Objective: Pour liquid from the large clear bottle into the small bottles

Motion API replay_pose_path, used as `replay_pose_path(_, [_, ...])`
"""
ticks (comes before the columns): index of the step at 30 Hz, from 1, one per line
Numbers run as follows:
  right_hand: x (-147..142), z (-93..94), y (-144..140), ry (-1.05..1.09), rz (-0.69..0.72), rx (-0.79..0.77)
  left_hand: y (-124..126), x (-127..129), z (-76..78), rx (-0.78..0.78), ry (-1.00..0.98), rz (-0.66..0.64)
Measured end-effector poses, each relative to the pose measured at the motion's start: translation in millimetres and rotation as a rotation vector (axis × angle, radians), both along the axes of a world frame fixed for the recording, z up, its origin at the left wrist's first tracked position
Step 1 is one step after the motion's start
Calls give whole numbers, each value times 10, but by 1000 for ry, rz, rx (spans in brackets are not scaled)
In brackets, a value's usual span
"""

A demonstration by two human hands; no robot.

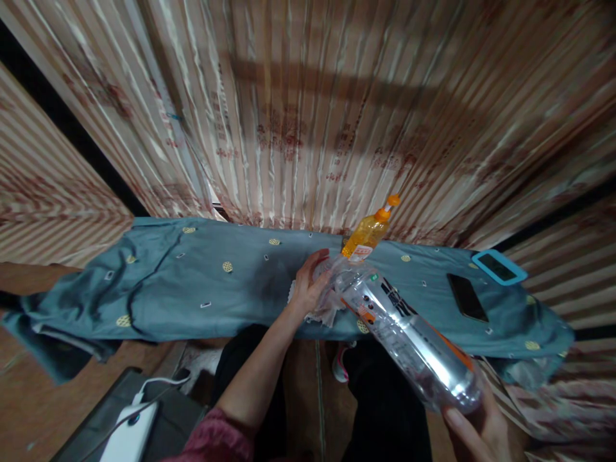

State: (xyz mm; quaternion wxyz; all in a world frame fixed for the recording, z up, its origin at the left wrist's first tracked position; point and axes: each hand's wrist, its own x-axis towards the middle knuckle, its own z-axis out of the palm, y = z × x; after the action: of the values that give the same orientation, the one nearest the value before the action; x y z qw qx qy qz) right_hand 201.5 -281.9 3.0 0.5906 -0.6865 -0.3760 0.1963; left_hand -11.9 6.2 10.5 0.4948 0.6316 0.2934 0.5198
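Note:
A large clear plastic bottle [409,333] with a silver and orange label is tilted in front of me. Its base points down to the right, and its neck end lies up to the left. My right hand [481,423] grips the base. At the other end my left hand [308,289] is closed round the neck; its fingertips are partly hidden. Crumpled pale cloth or tissue [328,311] lies under the left hand, touching the bench cover. Just behind the neck stands an orange pump bottle [368,234] with yellow liquid.
A blue-green patterned cloth covers the long bench [240,295]. On its right are a black phone [466,297] and a blue-framed device [500,267]. A white power bank [129,430] with a cable is at lower left. Striped curtains [308,115] hang behind.

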Motion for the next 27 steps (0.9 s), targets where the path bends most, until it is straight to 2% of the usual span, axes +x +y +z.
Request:
replay_pose_path(3, [-53, 54, 18, 37, -12, -13, 47, 31, 80, -17, -38, -5])
replay_pose_path(9, [106, -53, -13, -19, 29, -7, 110, 97, 152, -47, 8, -40])
replay_pose_path(13, [-15, 120, 37, -44, 35, 13, 96, 91, 158, -26, 27, -69])
replay_pose_path(16, [-124, 247, 84, 11, -13, 33, 77, 73, 174, -13, 7, -100])
replay_pose_path(22, [-31, 109, 18, 19, 11, 36, 70, 66, 236, 43, 2, -124])
replay_pose_path(27, [-255, 243, 104, 109, -59, -12, 52, 57, 262, 71, 25, -116])
